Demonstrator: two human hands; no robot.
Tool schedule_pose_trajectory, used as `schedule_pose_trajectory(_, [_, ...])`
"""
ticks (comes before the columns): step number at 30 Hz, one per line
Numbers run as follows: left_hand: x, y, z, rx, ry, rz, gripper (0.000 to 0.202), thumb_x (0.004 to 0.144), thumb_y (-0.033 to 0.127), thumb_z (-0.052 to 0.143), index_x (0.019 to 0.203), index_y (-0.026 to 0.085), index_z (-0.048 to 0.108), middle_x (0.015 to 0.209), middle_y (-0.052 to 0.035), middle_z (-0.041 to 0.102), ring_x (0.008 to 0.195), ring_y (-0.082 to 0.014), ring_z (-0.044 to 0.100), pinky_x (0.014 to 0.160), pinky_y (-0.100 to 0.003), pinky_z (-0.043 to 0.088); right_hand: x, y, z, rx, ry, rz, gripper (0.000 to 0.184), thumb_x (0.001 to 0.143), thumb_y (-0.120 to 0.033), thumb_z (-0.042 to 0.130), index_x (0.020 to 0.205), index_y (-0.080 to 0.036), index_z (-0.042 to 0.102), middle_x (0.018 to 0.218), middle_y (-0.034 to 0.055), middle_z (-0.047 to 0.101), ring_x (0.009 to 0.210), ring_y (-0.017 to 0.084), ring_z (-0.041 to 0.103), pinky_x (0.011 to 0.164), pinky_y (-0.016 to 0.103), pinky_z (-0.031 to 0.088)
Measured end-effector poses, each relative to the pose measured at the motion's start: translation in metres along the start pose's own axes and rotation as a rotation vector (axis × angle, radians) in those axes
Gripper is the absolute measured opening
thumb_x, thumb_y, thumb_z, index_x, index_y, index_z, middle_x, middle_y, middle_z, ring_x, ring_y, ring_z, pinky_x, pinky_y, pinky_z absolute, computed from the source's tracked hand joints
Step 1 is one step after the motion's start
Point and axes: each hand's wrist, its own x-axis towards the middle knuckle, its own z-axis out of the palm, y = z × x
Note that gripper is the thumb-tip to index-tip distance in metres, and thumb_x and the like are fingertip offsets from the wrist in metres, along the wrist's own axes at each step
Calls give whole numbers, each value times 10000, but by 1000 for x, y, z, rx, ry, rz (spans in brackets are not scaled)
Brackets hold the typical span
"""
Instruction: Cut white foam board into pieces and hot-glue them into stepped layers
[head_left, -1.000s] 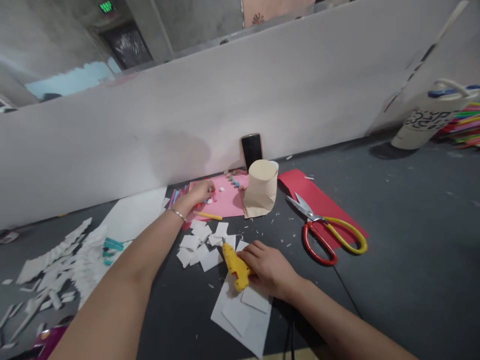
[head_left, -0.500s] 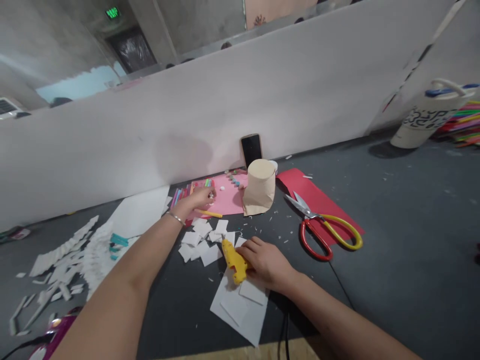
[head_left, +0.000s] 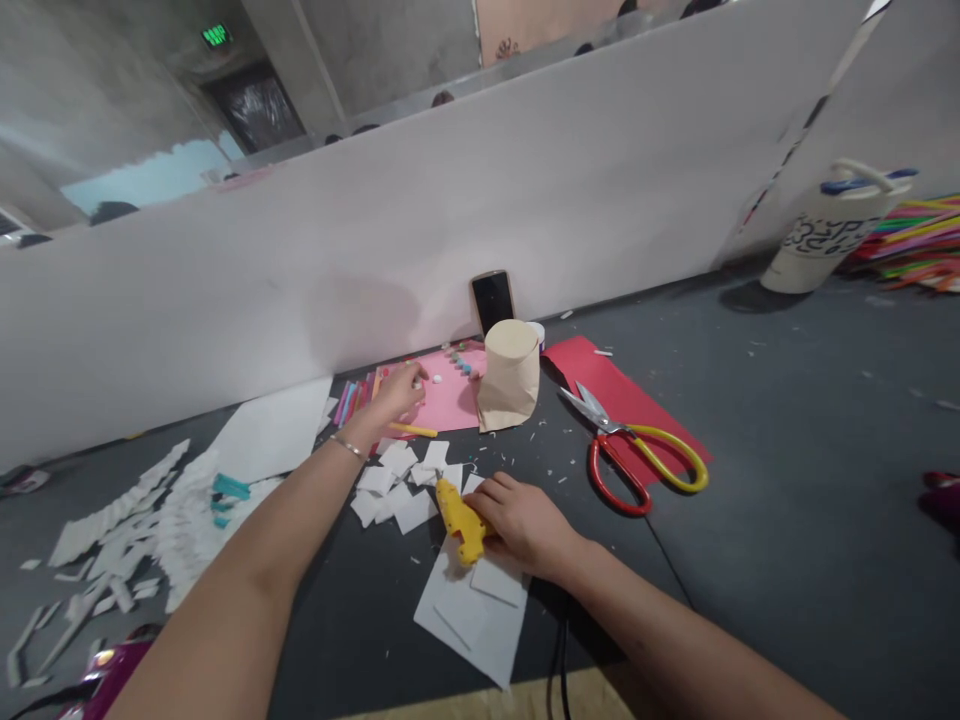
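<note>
1. Presently, at far left, thin white foam-like strips (head_left: 120, 500) lie scattered, with small turquoise pieces (head_left: 231, 487) among them.
2. Left hand (head_left: 401, 392): fingers curled low at the flat pink paper sheet (head_left: 454, 405). Whether they pinch a small piece cannot be told.
3. Change: the left hand has shifted only slightly and remains at the pink sheet. Judgement: its handling of small pieces there is unfinished.
4. Cut white squares (head_left: 397, 458) form a loose heap on the near side of the pink sheet.
5. Yellow plastic glue gun (head_left: 460, 522): gripped by the right hand (head_left: 529, 525), nozzle at the heap's edge, body above loose white sheets (head_left: 450, 600). Position is essentially unchanged; judgement: the tool is on standby.
6. The wrinkled beige cylinder (head_left: 512, 382) stands upright at the pink sheet's right edge.
7. Steel scissors with red and yellow handles (head_left: 615, 428) lie slightly open, partly on the red sheet (head_left: 630, 390).
</note>
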Motion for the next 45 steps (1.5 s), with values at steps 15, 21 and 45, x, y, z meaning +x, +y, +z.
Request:
schedule_pose_trajectory(15, [23,25,5,-44,-35,-50,302,697,65,540,956,173,653,903,-65,683,779,-178,595,682,-262,427,-2,2,-1,20,35,27,428,794,-230,620,1215,-162,590,1092,81,643,1007,231,537,793,311,462])
schedule_pose_trajectory(21, [-46,25,-15,-120,-63,32,253,705,97,535,921,170,644,957,-44,678,843,-169,602,732,-254,448,-9,16,-4,-24,205,226,445,810,-157,567,1255,-161,564,1186,112,626,1076,243,528,858,328,463])
schedule_pose_trajectory(45, [-220,104,31,-416,-145,249,244,817,117,533,980,223,681,1026,-66,610,875,-166,609,835,-318,506,-22,44,-3,-228,254,275,361,841,-269,599,1174,-132,611,1107,133,644,1030,270,545,847,339,440])
